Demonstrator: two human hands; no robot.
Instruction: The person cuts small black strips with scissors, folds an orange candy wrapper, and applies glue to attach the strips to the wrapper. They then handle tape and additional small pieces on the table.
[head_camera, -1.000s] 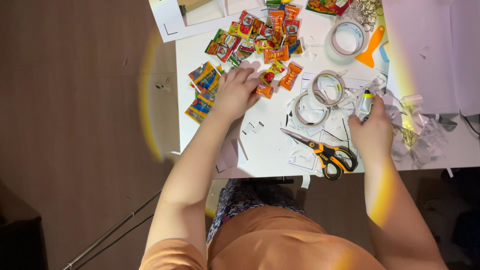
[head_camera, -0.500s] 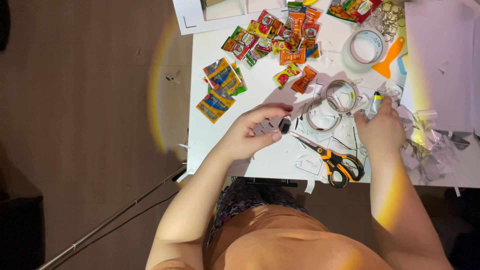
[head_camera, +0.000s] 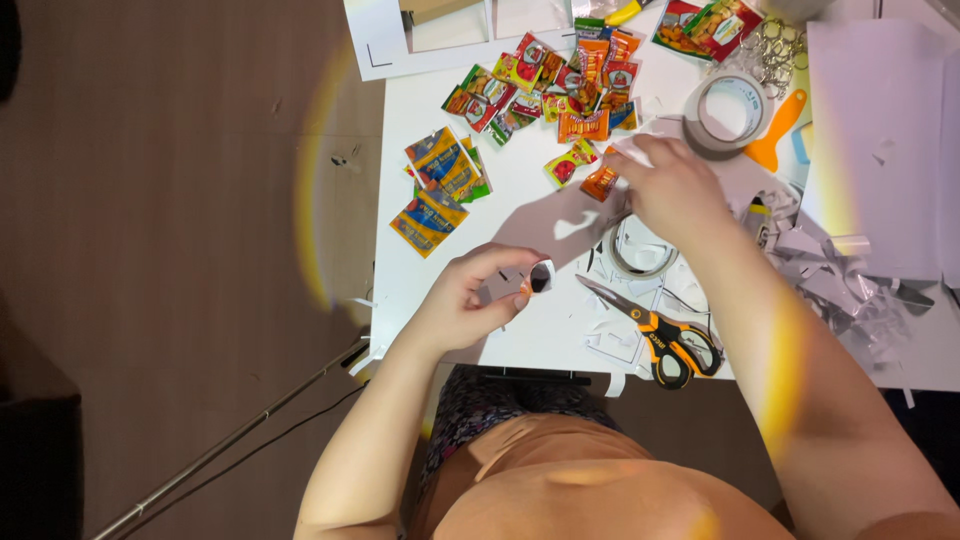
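White table over dark brown wood floor — warm light flare arcs across.

A heap of small sachets, red, orange, green and yellow, lies at upper centre of the frame on the white table. Left of it, four yellow-and-blue sachets lie near the table's left edge, and two loose ones, a green-red and an orange, sit just left of the right hand. At the top right lie two larger red-green packets.
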